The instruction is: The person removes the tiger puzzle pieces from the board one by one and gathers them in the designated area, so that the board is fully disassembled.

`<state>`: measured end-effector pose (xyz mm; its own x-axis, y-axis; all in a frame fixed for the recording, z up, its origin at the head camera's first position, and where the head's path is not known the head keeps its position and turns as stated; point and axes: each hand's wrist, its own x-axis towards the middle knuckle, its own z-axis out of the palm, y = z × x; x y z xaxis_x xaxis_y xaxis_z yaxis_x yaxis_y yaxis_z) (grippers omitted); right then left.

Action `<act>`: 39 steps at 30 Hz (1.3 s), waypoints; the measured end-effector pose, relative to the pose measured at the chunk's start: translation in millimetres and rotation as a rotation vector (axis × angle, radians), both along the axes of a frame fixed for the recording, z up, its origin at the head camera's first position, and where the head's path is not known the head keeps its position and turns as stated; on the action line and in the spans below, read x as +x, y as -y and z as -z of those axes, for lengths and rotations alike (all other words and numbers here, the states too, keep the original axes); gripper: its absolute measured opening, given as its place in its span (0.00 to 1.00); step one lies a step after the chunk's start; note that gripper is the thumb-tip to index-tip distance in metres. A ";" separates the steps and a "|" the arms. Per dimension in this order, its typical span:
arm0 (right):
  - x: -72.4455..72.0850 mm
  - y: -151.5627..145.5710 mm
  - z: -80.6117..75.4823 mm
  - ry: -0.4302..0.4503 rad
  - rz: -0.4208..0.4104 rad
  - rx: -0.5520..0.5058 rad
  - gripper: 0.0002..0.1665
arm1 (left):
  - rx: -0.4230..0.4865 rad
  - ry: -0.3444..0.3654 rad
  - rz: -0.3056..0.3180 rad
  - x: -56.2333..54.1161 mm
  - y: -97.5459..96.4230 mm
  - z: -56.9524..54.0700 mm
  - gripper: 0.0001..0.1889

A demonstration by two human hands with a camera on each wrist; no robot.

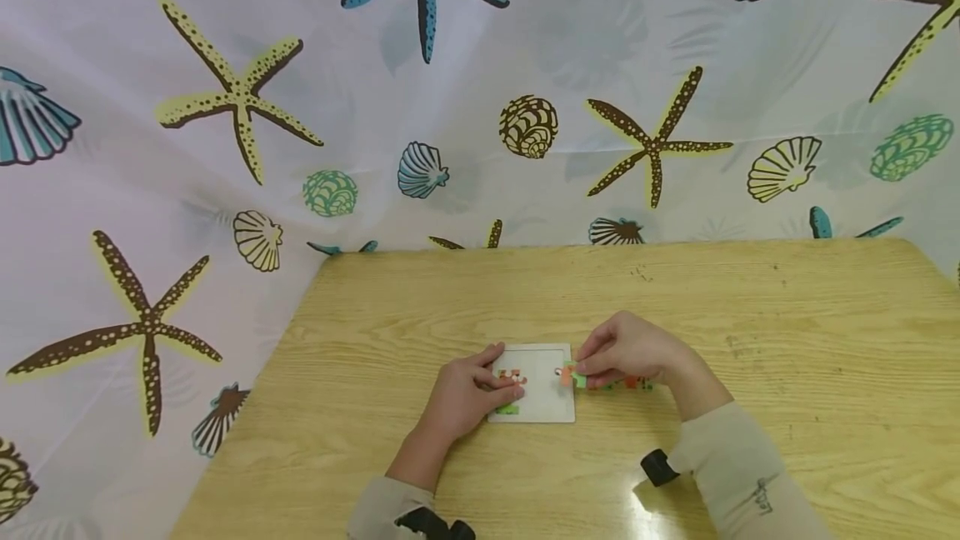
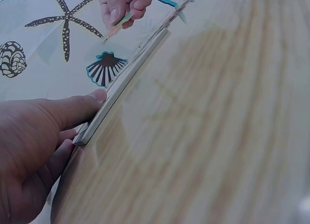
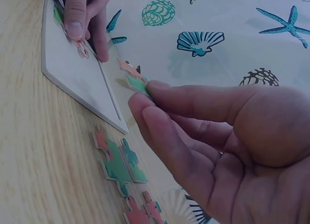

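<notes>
A white puzzle tray [image 1: 543, 411] lies on the table, with an orange-and-white puzzle piece [image 1: 513, 375] and a green piece [image 1: 507, 409] at its left side. My left hand [image 1: 468, 390] rests over that side, its fingers fairly straight and touching the tray and the orange-and-white piece. In the left wrist view, the thumb [image 2: 82, 108] lies along the tray's edge. Between thumb and fingertips, my right hand [image 1: 618, 352] pinches an orange-and-green puzzle piece [image 3: 135, 79], raised above the tray's right edge. Part of that piece is hidden by the fingers.
Several loose puzzle pieces [image 3: 116, 163], green and orange, lie on the wooden table [image 1: 420, 298] to the right of the tray, partly under my right hand. A cloth [image 1: 465, 107] printed with starfish and shells hangs behind the table and along its left side.
</notes>
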<state>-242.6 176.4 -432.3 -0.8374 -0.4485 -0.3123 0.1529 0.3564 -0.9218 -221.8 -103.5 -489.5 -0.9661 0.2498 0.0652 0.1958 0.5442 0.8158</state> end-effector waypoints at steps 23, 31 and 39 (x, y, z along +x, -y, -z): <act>3.9 -11.4 -4.7 -0.008 -0.069 0.119 0.02 | 0.014 0.004 -0.005 0.3 -1.2 -0.6 0.09; 6.3 -11.3 -4.3 0.010 -0.087 0.157 0.02 | 0.014 0.007 -0.003 0.1 -0.9 -0.2 0.10; 8.5 -9.6 -6.0 0.029 -0.096 0.200 0.03 | 0.015 -0.002 -0.001 -0.5 0.1 1.1 0.10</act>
